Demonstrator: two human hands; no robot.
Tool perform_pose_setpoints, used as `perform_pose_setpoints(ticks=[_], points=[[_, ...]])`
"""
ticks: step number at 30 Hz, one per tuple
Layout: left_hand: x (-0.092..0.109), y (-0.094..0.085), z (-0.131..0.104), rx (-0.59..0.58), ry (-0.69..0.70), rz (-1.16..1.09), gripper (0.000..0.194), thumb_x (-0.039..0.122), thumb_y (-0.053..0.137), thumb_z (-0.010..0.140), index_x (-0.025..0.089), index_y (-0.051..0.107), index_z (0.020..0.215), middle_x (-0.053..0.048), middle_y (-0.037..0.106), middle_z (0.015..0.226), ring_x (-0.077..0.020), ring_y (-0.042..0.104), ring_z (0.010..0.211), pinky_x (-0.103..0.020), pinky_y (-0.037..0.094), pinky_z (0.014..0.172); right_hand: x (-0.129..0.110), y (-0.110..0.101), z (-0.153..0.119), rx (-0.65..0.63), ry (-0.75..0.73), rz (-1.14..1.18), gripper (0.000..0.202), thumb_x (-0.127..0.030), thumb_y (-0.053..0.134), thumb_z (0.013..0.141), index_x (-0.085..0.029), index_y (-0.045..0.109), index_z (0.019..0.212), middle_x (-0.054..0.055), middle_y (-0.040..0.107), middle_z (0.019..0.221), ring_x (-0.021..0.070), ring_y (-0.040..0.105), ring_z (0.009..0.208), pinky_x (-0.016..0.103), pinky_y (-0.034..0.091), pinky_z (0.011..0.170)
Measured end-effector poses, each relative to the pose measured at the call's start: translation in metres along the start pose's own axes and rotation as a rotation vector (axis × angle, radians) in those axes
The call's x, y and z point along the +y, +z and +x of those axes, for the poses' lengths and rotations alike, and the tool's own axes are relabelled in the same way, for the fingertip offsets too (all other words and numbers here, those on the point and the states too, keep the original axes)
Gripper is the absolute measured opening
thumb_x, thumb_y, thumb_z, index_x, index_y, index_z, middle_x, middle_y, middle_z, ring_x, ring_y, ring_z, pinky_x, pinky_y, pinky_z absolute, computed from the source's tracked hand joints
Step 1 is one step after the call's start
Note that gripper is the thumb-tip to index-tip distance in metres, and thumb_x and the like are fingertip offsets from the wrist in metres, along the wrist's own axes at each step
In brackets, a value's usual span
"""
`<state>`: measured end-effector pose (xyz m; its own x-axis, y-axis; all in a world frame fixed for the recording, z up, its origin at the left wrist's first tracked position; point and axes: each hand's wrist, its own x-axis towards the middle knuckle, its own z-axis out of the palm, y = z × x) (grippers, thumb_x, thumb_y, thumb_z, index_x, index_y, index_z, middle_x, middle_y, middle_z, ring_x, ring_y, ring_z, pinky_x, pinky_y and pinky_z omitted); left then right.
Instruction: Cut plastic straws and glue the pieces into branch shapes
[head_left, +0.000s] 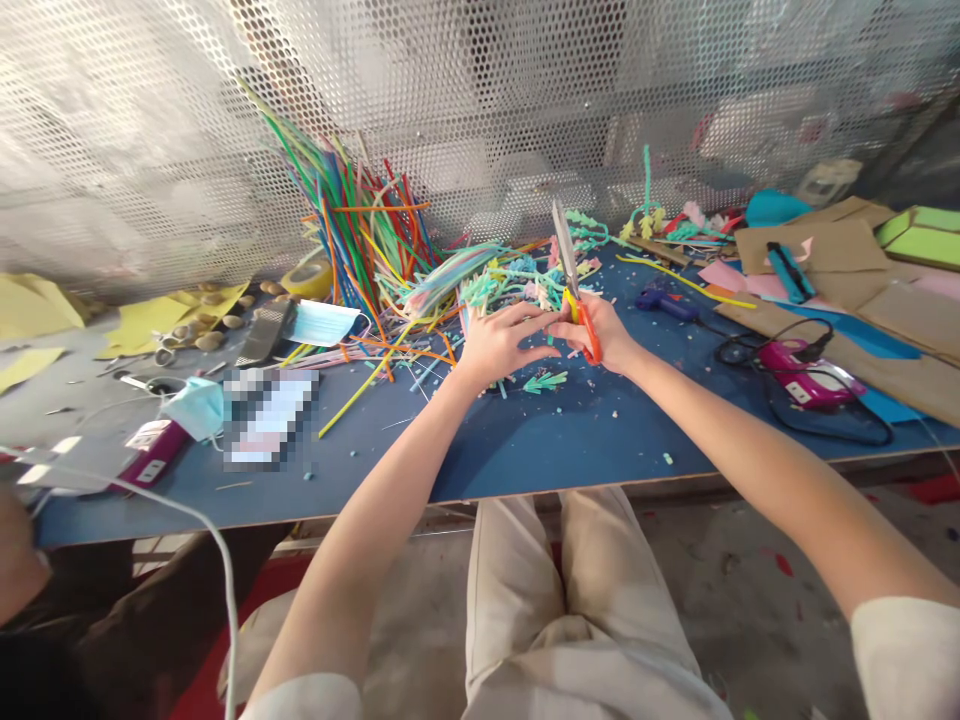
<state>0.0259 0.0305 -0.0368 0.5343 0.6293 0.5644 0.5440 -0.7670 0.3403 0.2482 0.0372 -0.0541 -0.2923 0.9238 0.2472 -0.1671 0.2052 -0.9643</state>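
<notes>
One bare stretch of blue counter runs between the front edge and a green fringed piece. The right hand has its fingers clamped on the scissors, blades pointing away; the left hand, fingers spread apart, is just beside them.

The right hand gripped scissors with orange and yellow handles, their blades pointing up and away. The left hand, fingers spread, hung beside a pile of pastel pieces, its fingertips close to the right hand. A green leaf-like piece lay near both on the blue bench. Coloured stems rose before a perforated screen; rightward lay a dark blue glue gun and brown cardboard.
</notes>
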Motion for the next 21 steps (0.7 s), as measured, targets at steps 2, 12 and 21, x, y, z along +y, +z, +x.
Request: perform_pose_setpoints(ticks=[2,12,21], points=[[-0.002,0.0,0.0,-0.011,0.023,0.043,0.055,0.064,0.077,0.092,0.033,0.078,0.138,-0.01,0.078,0.126,-0.0261,0.074,0.114,-0.033,0.052,0.094,0.001,0.001,0.0,0.007,-0.005,0.002,0.066,-0.057,0.103,0.058,-0.026,0.052,0.088,-0.01,0.051,0.063,0.0086,0.041,0.045,0.028,0.032,0.043],[-0.009,0.003,-0.001,0.018,0.137,0.316,0.05,0.062,0.064,0.103,0.028,0.077,0.136,-0.008,0.079,0.126,-0.0213,0.078,0.103,-0.03,0.052,0.081,-0.005,0.002,-0.004,-0.027,0.051,-0.071,0.063,-0.059,0.101,0.061,-0.024,0.054,0.085,-0.009,0.051,0.059,0.0083,0.044,0.043,0.028,0.035,0.042],[-0.008,0.014,-0.001,0.04,-0.042,0.03,0.067,0.055,0.086,0.089,0.023,0.07,0.145,-0.01,0.082,0.119,-0.0188,0.077,0.086,-0.033,0.055,0.088,-0.001,0.002,-0.001,0.064,-0.006,-0.116,0.069,-0.062,0.1,0.057,-0.026,0.05,0.086,-0.006,0.054,0.068,0.0096,0.043,0.052,0.028,0.034,0.047]])
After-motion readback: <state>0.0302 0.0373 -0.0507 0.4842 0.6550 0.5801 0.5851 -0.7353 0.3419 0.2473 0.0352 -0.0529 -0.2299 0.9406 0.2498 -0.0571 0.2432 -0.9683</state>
